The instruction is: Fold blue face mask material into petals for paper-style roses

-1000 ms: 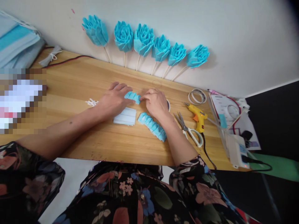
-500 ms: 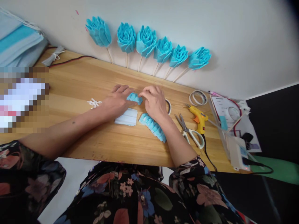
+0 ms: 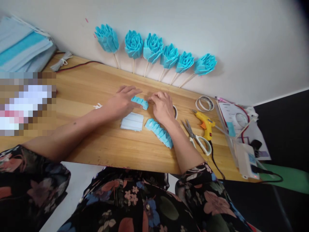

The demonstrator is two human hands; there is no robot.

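Observation:
My left hand point(image 3: 123, 102) reaches over a short row of folded light-blue pieces point(image 3: 141, 102), its fingers stretched out and the thumb apart at the near side. Just right of that row is my right hand point(image 3: 163, 106), fingers bent and tips drawn together; whether anything small is between them cannot be made out. Below the hands lies a stack of pale pleated face-mask fabric point(image 3: 132, 121). A longer row of overlapping blue folded pieces point(image 3: 159, 132) rests by my right wrist.
Several blue fabric flowers point(image 3: 153, 48) on sticks lean on the wall. Scissors point(image 3: 193, 132), a yellow glue gun point(image 3: 205, 124) and tape rolls point(image 3: 204, 103) lie at right, near a power strip point(image 3: 246, 161). Face masks point(image 3: 24, 48) are stacked at far left; white bits point(image 3: 98, 106) lie behind my left forearm.
The view has shifted slightly. My right fingertips have drawn a little away from the short blue row, and more of that row shows between my hands.

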